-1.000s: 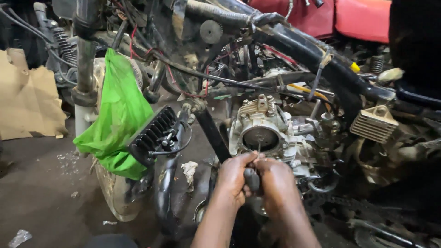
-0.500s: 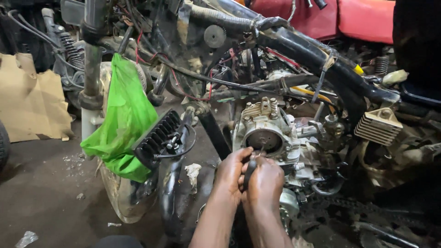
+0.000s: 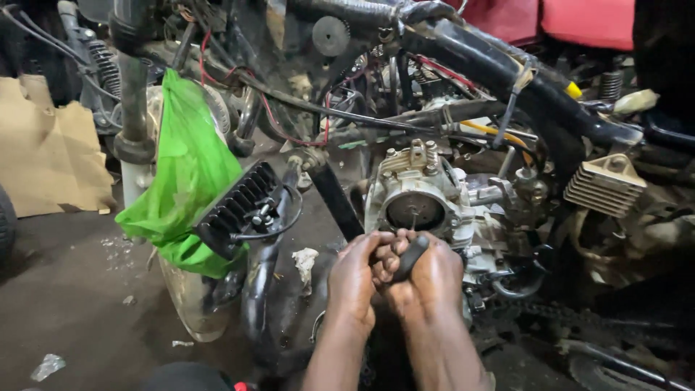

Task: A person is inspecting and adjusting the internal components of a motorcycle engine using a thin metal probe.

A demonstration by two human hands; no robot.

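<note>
We observe both hands pressed together low in front of the motorcycle engine. The left hand and the right hand touch each other, fingers curled and clamped jointly around a black tool handle. The handle lies between the two palms, tilted, its upper end showing above the right hand's knuckles. A thin metal shaft rises from the hands into the round opening of the engine's silver housing, just above the fingers. We cannot tell what kind of tip it has.

To the left of the hands, well apart, a green plastic bag hangs by the fork, with a black finned part resting against it. A finned cylinder piece sits right of the engine.
</note>
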